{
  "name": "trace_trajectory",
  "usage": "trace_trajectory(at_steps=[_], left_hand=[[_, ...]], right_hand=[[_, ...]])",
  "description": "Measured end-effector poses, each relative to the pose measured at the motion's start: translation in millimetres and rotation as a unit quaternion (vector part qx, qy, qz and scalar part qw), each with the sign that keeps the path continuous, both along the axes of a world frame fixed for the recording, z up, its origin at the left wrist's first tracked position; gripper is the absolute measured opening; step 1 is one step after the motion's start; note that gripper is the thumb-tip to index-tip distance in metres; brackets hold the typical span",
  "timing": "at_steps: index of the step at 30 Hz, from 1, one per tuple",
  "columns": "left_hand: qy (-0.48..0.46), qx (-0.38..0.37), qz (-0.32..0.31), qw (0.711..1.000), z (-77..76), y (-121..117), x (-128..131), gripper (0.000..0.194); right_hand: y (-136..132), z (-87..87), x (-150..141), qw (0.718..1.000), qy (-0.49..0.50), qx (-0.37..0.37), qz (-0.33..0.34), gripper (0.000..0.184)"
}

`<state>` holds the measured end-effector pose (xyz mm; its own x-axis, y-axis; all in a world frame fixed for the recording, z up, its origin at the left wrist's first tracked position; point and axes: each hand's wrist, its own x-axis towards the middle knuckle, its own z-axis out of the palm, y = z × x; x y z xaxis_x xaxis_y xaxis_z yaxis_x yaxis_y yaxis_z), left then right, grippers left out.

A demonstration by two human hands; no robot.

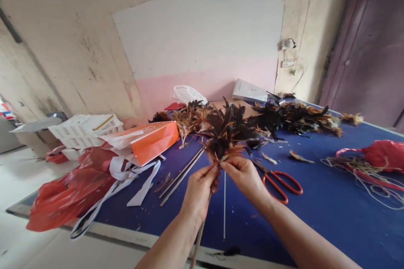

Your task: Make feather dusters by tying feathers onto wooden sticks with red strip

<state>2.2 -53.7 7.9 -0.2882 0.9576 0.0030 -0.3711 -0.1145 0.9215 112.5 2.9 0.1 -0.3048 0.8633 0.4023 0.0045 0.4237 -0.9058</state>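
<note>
A feather duster (pixel 224 132) with dark, brown-tipped feathers stands tilted away from me over the blue table. My left hand (pixel 200 187) is closed round its thin stick (pixel 198 241), just below the feathers. Close beside it, my right hand (pixel 243 175) pinches at the base of the feathers; what lies between its fingertips is hidden. A bit of red string (pixel 216 156) shows at the binding, between the two hands. Orange-handled scissors (pixel 282 185) lie on the table right of my right hand, their blades partly covered by it.
Loose feather bunches (pixel 293 117) lie along the back of the blue table (pixel 331 218). Two sticks (pixel 182 176) rest left of my hands. Farther left are an orange paper bag (pixel 156 143) and a red plastic bag (pixel 72 189). Tangled string (pixel 362 172) sits at the right.
</note>
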Motion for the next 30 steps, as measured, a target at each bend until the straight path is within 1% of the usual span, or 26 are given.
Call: trace_trajectory(at_steps=[3,5,9,13,16,19,22,24,27,30], left_hand=[[-0.003,0.009,0.025,1.0,-0.1,-1,4,0.031],[-0.021,0.009,0.026,0.999,1.2,-2,6,0.032],[-0.031,-0.024,0.008,0.999,3.0,-1,3,0.03],[-0.044,-0.067,-0.028,0.996,2.7,1,-3,0.03],[-0.071,-0.057,-0.052,0.995,2.3,1,-5,0.024],[-0.116,-0.032,-0.089,0.989,1.5,3,-4,0.02],[-0.151,-0.019,-0.125,0.98,0.4,5,-2,0.016],[-0.164,-0.012,-0.126,0.978,0.1,6,0,0.015],[-0.186,-0.017,-0.114,0.976,0.7,7,2,0.018],[-0.191,-0.034,-0.111,0.975,1.6,9,2,0.019]], right_hand=[[-1,-0.4,0,0.999,-0.019,0.015,-0.025,0.027],[-2,0.3,-1,0.999,-0.027,0.025,-0.037,0.027],[-4,1.4,-1,0.997,-0.043,0.027,-0.052,0.027],[-5,2.7,1,0.996,-0.045,0.033,-0.07,0.029],[-8,5.1,3,0.995,-0.034,0.046,-0.079,0.031],[-9,5.6,4,0.996,-0.024,0.062,-0.065,0.031],[-7,3.4,4,0.997,-0.01,0.071,-0.034,0.029],[-5,2.3,4,0.998,0.011,0.057,-0.007,0.029],[-4,3.5,4,0.998,0.056,0.014,0.027,0.029],[-4,6.7,4,0.996,0.076,-0.018,0.033,0.028]])
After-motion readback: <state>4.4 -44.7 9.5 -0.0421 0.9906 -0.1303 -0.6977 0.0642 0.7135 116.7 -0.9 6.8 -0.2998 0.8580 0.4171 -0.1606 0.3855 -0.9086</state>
